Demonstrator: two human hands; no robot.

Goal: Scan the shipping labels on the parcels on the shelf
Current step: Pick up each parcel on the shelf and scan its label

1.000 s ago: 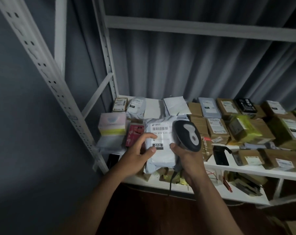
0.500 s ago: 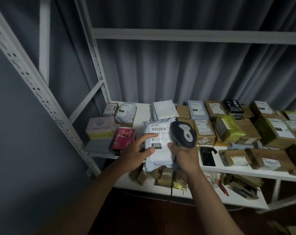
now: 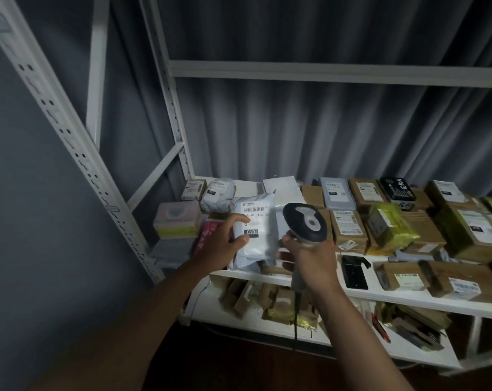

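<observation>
At the left end of the shelf [image 3: 352,292], near its front edge, the left hand [image 3: 222,244] grips a white poly-bag parcel [image 3: 256,232], thumb curled over the face and fingers behind, tilting it up off the pile. Its shipping label [image 3: 253,218] faces the camera, with a barcode along the top and a black "010" tag lower down; the thumb tip sits just beside the barcode's left end.

Just to the right, the right hand [image 3: 309,255] is clenched round the handle of a corded barcode scanner [image 3: 304,221], whose head sits beside the parcel's right edge and partly overlaps it. Which way the scan window points cannot be told from here.

Further right, cardboard boxes [image 3: 349,227] and a yellow-green bag [image 3: 388,227] lie packed along the shelf, most with labels up.

Risks, as I judge them: the soft bag may wrinkle or sag in a one-sided grip, bending the barcode so it will not read; the thumb may slide over the bars; and with labelled boxes so near, a poorly aimed beam could pick up a neighbour's code instead.
</observation>
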